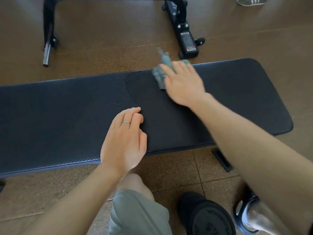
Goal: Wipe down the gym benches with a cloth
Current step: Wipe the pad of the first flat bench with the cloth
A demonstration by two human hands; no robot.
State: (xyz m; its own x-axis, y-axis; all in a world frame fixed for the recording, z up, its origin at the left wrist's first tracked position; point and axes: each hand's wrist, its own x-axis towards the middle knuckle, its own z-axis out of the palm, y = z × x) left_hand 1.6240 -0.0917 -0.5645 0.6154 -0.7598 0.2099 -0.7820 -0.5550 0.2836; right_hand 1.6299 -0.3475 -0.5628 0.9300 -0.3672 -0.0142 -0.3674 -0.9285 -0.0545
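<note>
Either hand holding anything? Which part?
Right hand presses the cloth flat on the bench pad, covering its near-right part; motion blur hides any curl of the fingers. Left hand rests on the pad, holding nothing.

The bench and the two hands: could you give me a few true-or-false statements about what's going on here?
1. The right hand presses a greenish cloth onto the black bench pad. True.
2. The left hand holds a spray bottle. False: it holds nothing and rests on the pad.
3. The left hand wears a ring. True.
4. The cloth lies at the pad's near edge. False: it is at the far edge.
</note>
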